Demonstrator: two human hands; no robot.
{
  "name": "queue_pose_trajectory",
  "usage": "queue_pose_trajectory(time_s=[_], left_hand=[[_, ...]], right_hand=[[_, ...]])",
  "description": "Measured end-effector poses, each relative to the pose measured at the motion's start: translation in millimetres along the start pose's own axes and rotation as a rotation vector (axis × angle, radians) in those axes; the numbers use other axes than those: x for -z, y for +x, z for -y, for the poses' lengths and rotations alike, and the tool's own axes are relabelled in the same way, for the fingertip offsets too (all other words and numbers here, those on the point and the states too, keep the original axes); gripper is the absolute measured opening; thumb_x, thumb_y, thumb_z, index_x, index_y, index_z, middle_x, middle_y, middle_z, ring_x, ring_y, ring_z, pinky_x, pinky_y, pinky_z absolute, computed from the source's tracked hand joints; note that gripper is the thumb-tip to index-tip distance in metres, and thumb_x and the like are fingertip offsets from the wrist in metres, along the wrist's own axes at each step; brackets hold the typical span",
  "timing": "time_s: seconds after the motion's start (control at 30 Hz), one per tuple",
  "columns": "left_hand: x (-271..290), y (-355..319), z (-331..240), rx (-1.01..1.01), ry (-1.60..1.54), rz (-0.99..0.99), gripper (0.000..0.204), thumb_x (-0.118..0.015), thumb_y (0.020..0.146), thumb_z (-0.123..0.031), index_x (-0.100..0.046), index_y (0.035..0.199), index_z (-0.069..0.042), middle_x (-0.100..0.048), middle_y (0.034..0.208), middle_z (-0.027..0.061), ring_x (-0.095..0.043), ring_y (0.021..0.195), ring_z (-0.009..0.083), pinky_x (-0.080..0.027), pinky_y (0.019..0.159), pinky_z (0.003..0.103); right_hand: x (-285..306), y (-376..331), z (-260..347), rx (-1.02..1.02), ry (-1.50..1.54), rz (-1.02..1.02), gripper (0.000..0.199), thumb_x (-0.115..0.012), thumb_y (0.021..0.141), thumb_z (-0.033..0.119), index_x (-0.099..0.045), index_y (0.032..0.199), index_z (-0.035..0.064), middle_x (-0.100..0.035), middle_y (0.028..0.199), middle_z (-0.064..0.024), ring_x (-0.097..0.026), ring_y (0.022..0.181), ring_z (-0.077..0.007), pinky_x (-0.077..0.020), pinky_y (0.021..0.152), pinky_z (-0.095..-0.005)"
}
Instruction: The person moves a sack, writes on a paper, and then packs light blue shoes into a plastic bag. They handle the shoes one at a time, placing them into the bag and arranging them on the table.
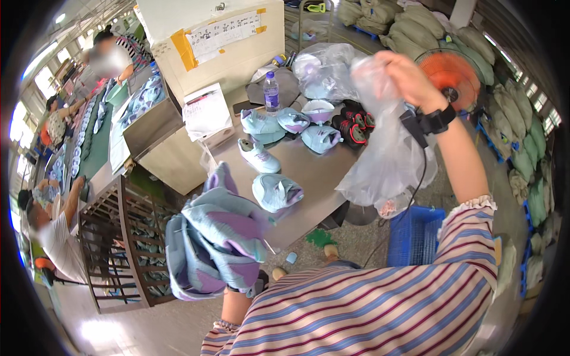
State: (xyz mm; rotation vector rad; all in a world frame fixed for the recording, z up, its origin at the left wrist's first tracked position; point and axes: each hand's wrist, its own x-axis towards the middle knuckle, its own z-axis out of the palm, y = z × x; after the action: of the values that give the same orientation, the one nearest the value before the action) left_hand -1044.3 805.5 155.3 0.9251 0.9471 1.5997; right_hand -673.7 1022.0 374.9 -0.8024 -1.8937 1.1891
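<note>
A bundle of pale-blue and purple shoe uppers [222, 237] hangs over my left wrist [236, 304], left of the metal table; it hides the fingers of my left hand holding it. Raised at the upper right, my right hand [411, 80] is closed on a clear plastic bag [383, 169] that hangs down past the table's right edge. Between my arms, several pale-blue shoes or uppers [276, 193] stand on the table [323, 169]. A black-and-red pair of shoes [350, 132] sits partly beside the bag.
A water bottle [271, 92], a paper pad [208, 113] and another plastic bag [326, 71] lie toward the back. A slatted rack [127, 237] stands left, a blue crate [412, 237] below right, an orange fan [445, 77] behind my right hand. Other people work at left.
</note>
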Motion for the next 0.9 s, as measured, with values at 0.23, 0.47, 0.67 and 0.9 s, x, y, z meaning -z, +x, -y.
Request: queue_pose_trajectory(time_s=[0.23, 0.47, 0.67, 0.9], left_hand=[[-81, 12, 21, -0.095, 0.039, -0.098, 0.036, -0.057, 0.088, -0.025, -0.044, 0.113, -0.003, -0.056, 0.097, 0.0119, -0.056, 0.083, 0.0194, -0.048, 0.072, 0.031], [-167, 36, 44, -0.178, 0.078, -0.144, 0.036, -0.057, 0.088, -0.026, -0.045, 0.112, -0.002, -0.056, 0.095, 0.0119, -0.056, 0.082, 0.0192, -0.048, 0.071, 0.031], [-190, 34, 51, -0.156, 0.122, -0.095, 0.035, -0.057, 0.088, -0.027, -0.046, 0.111, -0.002, -0.056, 0.094, 0.0119, -0.056, 0.081, 0.0190, -0.048, 0.071, 0.030], [-198, 32, 57, -0.140, 0.118, -0.064, 0.035, -0.057, 0.088, -0.028, -0.046, 0.109, -0.002, -0.056, 0.093, 0.0119, -0.056, 0.080, 0.0187, -0.048, 0.070, 0.030]], right_hand=[[-122, -19, -77, 0.415, -0.504, 0.492, 0.025, -0.054, 0.078, 0.007, -0.059, 0.103, 0.0064, -0.061, 0.101, -0.0111, -0.061, 0.079, -0.0269, -0.0487, 0.065, -0.0346], [-154, -97, -161, 0.442, -0.397, 0.177, 0.055, -0.060, 0.078, 0.018, -0.042, 0.128, 0.0040, -0.036, 0.134, -0.0210, -0.038, 0.121, -0.0421, -0.0391, 0.095, -0.0434], [-146, -114, -183, 0.232, -0.263, 0.699, 0.056, -0.055, 0.081, 0.017, -0.034, 0.130, -0.0022, -0.044, 0.122, -0.0299, -0.037, 0.118, -0.0458, -0.0346, 0.099, -0.0447], [-55, -105, -184, -0.003, -0.182, 0.186, 0.022, -0.052, 0.080, 0.012, -0.064, 0.098, 0.0056, -0.063, 0.098, -0.0151, -0.061, 0.088, -0.0342, -0.0492, 0.078, -0.0401]])
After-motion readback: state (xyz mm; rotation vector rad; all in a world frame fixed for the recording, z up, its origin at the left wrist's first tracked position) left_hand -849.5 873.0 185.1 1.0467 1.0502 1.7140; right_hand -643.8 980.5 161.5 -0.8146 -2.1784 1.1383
